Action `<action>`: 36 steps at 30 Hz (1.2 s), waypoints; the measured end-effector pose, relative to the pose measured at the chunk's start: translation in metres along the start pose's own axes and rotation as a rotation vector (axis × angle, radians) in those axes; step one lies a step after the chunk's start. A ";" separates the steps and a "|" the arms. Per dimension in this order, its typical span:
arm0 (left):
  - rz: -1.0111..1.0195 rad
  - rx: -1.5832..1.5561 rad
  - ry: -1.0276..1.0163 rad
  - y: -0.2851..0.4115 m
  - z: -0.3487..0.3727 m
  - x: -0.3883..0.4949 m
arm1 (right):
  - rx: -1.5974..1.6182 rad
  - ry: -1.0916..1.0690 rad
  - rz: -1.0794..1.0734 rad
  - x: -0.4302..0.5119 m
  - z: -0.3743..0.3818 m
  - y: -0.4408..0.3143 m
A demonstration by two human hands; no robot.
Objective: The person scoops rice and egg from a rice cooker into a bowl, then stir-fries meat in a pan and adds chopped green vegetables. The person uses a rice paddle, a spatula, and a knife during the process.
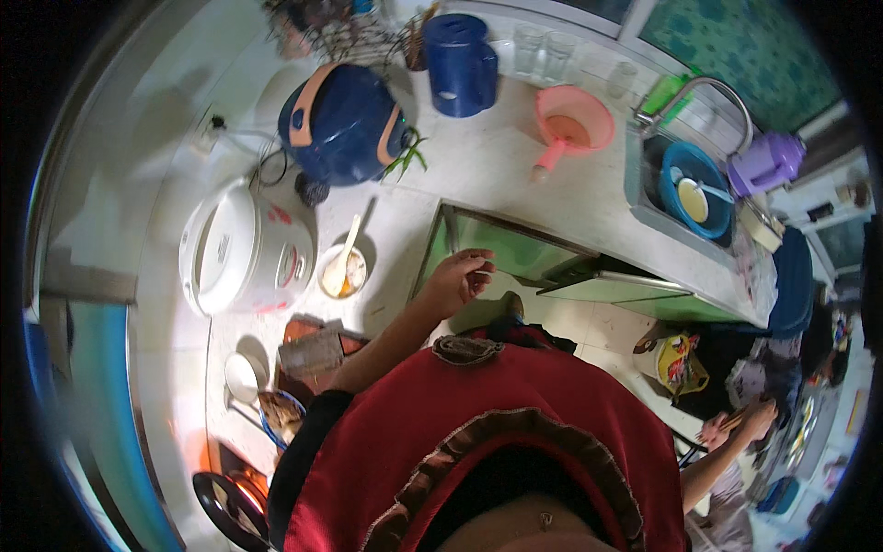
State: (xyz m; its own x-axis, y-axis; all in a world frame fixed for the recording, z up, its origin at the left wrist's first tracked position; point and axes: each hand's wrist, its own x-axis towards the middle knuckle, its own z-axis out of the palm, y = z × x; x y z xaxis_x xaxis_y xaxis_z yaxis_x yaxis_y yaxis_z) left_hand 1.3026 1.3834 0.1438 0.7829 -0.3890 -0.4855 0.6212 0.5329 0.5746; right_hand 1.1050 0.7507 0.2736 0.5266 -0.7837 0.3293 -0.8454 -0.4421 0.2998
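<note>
My left hand (461, 279) hangs with loosely curled fingers in front of the green-doored cabinet (497, 245), and nothing shows in it. Far out to the right, my right hand (761, 419) grips a bundle of thin brown sticks (735, 419) that look like chopsticks. Another person's hand (715, 432) is at the other end of the bundle; whether it also grips them cannot be made out. On the counter left of my left hand, a small bowl (360, 284) holds food with egg yolk, and a pale spoon (350, 243) leans in it.
A white rice cooker (296, 241), a blue appliance (345, 124), a blue jug (459, 65) and a pink ladle (576, 121) stand on the counter. A cleaver (310, 355) lies on a cutting board (298, 331). The sink holds a blue basin (697, 224). One cabinet door (614, 293) stands ajar.
</note>
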 end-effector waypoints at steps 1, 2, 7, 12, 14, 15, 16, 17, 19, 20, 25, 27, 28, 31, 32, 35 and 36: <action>0.026 -0.024 -0.001 0.000 -0.005 -0.004 | -0.171 0.070 0.085 -0.005 -0.020 -0.018; 0.038 -0.051 0.013 0.000 -0.009 -0.010 | -0.103 0.241 0.049 -0.009 -0.043 -0.040; 0.107 -0.110 0.031 0.000 -0.014 -0.037 | 0.974 0.606 -0.622 -0.035 -0.143 -0.233; 0.247 -0.164 0.178 -0.003 -0.019 -0.072 | 1.535 -0.074 -1.434 -0.190 -0.167 -0.490; 0.310 -0.205 0.289 -0.008 -0.024 -0.092 | 1.484 0.068 -1.774 -0.254 -0.173 -0.573; 0.341 -0.216 0.380 -0.011 -0.027 -0.102 | 1.319 0.100 -1.829 -0.277 -0.170 -0.603; 0.356 -0.249 0.455 -0.013 -0.031 -0.113 | 1.141 0.092 -1.852 -0.293 -0.165 -0.631; 0.396 -0.311 0.504 -0.016 -0.034 -0.123 | 1.044 0.105 -1.842 -0.305 -0.159 -0.658; 0.522 -0.415 0.554 -0.027 -0.039 -0.142 | 0.785 0.080 -1.819 -0.324 -0.147 -0.704; 0.571 -0.453 0.584 -0.035 -0.040 -0.149 | 0.919 0.193 -1.852 -0.327 -0.139 -0.719; 0.670 -0.626 0.798 -0.076 -0.039 -0.168 | 0.987 0.353 -2.027 -0.318 -0.126 -0.757; 0.689 -0.657 0.816 -0.084 -0.035 -0.162 | 0.909 0.574 -2.065 -0.316 -0.127 -0.758; 0.698 -0.674 0.820 -0.086 -0.033 -0.158 | 0.880 0.536 -2.103 -0.316 -0.129 -0.756; 0.714 -0.721 0.815 -0.089 -0.022 -0.143 | 0.853 0.447 -2.146 -0.314 -0.137 -0.748; 0.730 -0.731 0.803 -0.089 -0.020 -0.138 | 0.860 0.421 -2.167 -0.312 -0.139 -0.746; 0.739 -0.757 0.793 -0.091 -0.012 -0.128 | 0.798 0.361 -2.213 -0.306 -0.146 -0.741; 0.731 -0.745 0.793 -0.092 -0.011 -0.128 | 0.791 0.356 -2.228 -0.305 -0.148 -0.741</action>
State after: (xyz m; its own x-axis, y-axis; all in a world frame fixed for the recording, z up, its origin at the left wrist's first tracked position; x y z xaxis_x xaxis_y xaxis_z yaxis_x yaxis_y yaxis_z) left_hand 1.1446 1.3921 0.1462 0.5363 0.5740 -0.6188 -0.3036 0.8152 0.4931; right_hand 1.5845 1.3819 0.0839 0.2370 0.9451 0.2250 0.9667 -0.2525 0.0425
